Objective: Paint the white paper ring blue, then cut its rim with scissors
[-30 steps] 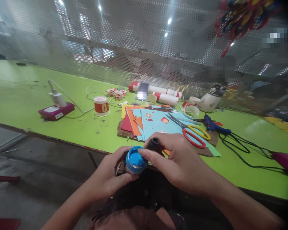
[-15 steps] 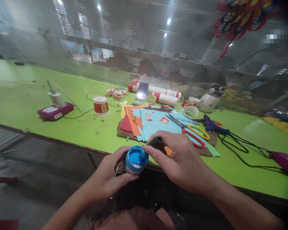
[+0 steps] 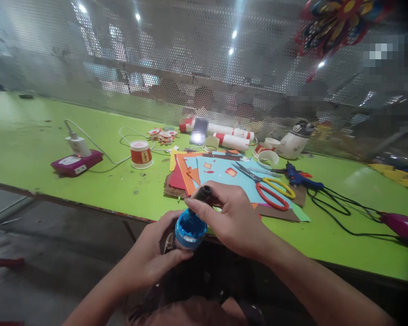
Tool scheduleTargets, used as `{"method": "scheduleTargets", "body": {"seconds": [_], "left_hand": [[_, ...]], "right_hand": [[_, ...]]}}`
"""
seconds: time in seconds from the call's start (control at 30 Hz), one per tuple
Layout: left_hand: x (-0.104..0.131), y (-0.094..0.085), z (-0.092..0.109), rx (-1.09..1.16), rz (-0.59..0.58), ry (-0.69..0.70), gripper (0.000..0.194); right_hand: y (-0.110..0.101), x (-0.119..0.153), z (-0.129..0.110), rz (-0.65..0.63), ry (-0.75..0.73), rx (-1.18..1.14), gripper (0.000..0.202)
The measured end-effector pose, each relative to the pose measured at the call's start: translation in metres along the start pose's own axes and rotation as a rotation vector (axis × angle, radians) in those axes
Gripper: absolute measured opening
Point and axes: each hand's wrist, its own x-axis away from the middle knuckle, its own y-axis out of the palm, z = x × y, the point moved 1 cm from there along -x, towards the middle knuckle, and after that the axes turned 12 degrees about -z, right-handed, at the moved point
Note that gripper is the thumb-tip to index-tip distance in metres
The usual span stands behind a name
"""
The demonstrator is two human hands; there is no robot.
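Observation:
My left hand (image 3: 153, 253) is wrapped round a small open jar of blue paint (image 3: 189, 241), held at the table's front edge and tilted toward me. Wet blue paint coats its inside wall and rim. Pinched in my right hand (image 3: 236, 219) is a short, thick black-handled tool (image 3: 203, 194) with a hollow top end. Its lower end goes down into the jar, so the tip's shape is hidden. Just beyond my right hand lie sheets of coloured paper (image 3: 221, 174) and scissors (image 3: 272, 190) with red and yellow handles.
On the green table (image 3: 119, 190) stand a paper cup (image 3: 141, 155) and a purple power strip (image 3: 76, 163) at left. To the right lie a blue glue gun (image 3: 301, 176) with black cables and a white kettle-like jug (image 3: 295, 139). White-and-red rolls (image 3: 231, 141) lie behind the paper.
My right hand has moved left over the jar, and the black tool's lower end has gone deeper into it. The jar stays in my left hand, and the whole view has shifted slightly.

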Motion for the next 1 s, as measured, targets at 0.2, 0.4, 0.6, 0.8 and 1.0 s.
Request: {"method": "scheduleTargets", "body": {"seconds": [0.2, 0.4, 0.6, 0.8, 1.0], "left_hand": [[0.000, -0.001, -0.001, -0.016, 0.002, 0.010, 0.053], [-0.001, 0.000, 0.001, -0.051, 0.012, 0.010, 0.051], [-0.002, 0.000, 0.003, -0.063, -0.004, 0.005, 0.050], [-0.002, 0.000, 0.005, -0.091, -0.002, 0.027, 0.052], [-0.003, 0.000, 0.007, -0.053, 0.004, -0.002, 0.056]], "right_hand": [[-0.011, 0.013, 0.002, 0.031, 0.036, 0.103, 0.027], [-0.013, 0.029, -0.008, -0.017, 0.067, 0.127, 0.024], [-0.003, 0.018, -0.011, -0.077, 0.016, -0.001, 0.022], [-0.007, 0.005, 0.005, -0.124, -0.031, -0.088, 0.008], [-0.019, 0.015, 0.016, -0.233, -0.120, 0.007, 0.009]]}}
